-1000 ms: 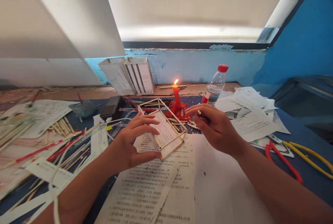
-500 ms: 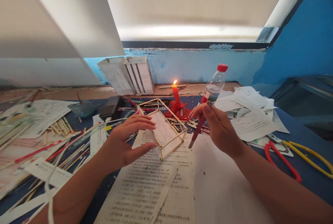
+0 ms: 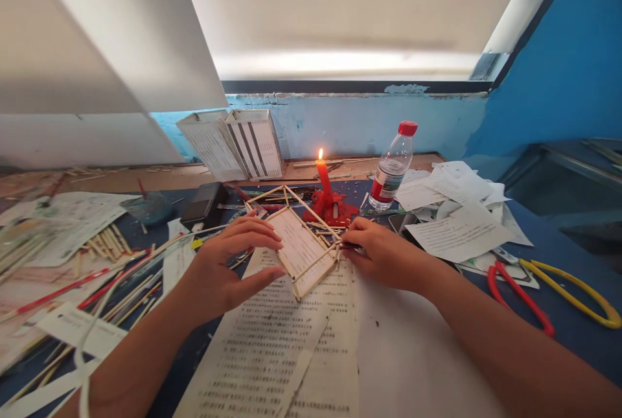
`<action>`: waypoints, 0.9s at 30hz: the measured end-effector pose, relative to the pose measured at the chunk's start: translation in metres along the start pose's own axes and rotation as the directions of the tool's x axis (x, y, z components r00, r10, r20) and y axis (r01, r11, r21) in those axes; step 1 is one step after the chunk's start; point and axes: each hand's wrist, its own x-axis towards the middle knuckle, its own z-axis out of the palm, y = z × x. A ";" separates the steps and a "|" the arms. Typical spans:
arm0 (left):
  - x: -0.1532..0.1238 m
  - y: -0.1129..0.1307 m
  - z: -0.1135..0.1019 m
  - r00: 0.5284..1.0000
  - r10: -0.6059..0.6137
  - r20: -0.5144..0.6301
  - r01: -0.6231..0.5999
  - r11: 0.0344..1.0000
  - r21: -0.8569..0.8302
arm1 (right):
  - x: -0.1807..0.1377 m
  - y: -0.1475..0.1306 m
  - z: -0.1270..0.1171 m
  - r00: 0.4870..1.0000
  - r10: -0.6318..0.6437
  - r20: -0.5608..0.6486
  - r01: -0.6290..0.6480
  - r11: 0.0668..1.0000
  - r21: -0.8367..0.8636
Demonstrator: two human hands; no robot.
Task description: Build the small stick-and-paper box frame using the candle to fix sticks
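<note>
While the stick frame (image 3: 315, 280), a boxy lattice of thin wooden sticks with a printed paper panel set in one face, is tilted over the worktop's centre, its near corner is rested on the printed sheets (image 3: 262, 347). It is held from the left by the left hand (image 3: 228, 262), whose fingers are laid across the top with the thumb beneath, an arrangement that seems meant to steady it. The right hand (image 3: 383, 256) is brought against the frame's right corner with its fingers curled inward; something thin and dark appears to be pinched at the fingertips (image 3: 352, 246), but what it is and how firmly it is held cannot be told.

Just beyond the frame, a red candle (image 3: 321, 175) is burning, apparently fixed upright by a mound of red wax (image 3: 328, 209). A plastic water bottle (image 3: 392, 168) is stood beside it, and a paper box (image 3: 230, 146) and a black case (image 3: 204, 204) are placed further left. Loose sticks (image 3: 104, 243) are gathered on the left of the worktop (image 3: 568, 262), within reach of the left hand, while loose papers (image 3: 457, 233) and red-and-yellow-handled tools (image 3: 549, 298) are left on the right.
</note>
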 end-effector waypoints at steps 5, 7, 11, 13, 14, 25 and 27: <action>0.000 -0.001 0.000 1.000 0.004 -0.001 -0.004 1.000 -0.005 | 0.002 0.003 0.006 1.000 0.008 -0.014 -0.009 1.000 -0.021; 0.000 0.000 0.000 1.000 0.000 -0.002 0.000 1.000 -0.006 | 0.001 0.004 0.001 0.999 0.008 -0.035 -0.009 0.999 -0.033; 0.001 0.002 -0.001 1.000 -0.008 0.001 0.008 1.000 -0.005 | -0.007 0.001 -0.015 0.995 -0.092 0.047 0.089 0.994 0.064; 0.002 0.003 -0.001 1.000 -0.013 0.002 0.013 1.000 -0.003 | -0.010 -0.006 -0.018 0.973 -0.186 0.136 0.161 0.971 0.178; 0.002 0.004 -0.001 1.000 -0.015 0.000 0.015 1.000 -0.004 | -0.012 -0.010 -0.017 0.957 -0.231 0.174 0.190 0.956 0.223; -0.001 0.001 -0.001 0.999 -0.051 0.009 0.051 0.999 -0.011 | -0.018 -0.037 0.019 0.913 -0.309 0.268 0.295 0.951 0.091; -0.001 0.000 -0.001 0.999 -0.052 0.007 0.052 0.998 -0.022 | -0.018 -0.034 0.014 0.910 -0.319 0.264 0.302 0.948 0.103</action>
